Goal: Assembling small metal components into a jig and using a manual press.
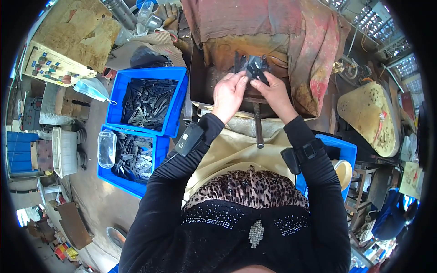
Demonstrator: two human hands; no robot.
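Observation:
My left hand (pixel 229 94) and my right hand (pixel 276 94) are together inside the open front of a rusty, cloth-draped machine housing (pixel 197 75). Between my fingertips is a small dark flat metal piece (pixel 256 69); both hands are closed, thumbs and fingers pinching it. Its far end blurs into the dark inside of the housing, so its full shape is hidden. More dark strips (pixel 237 61) stand just beyond my left fingers. Below the hands, a metal rod (pixel 258 127) juts out toward me.
On my left sit two blue bins, the farther bin (pixel 180 98) and the nearer bin (pixel 120 187), holding many dark metal parts. A clear plastic tub (pixel 106 149) rests on the nearer one. Another blue bin (pixel 337 144) stands right. A control box (pixel 57 68) is far left.

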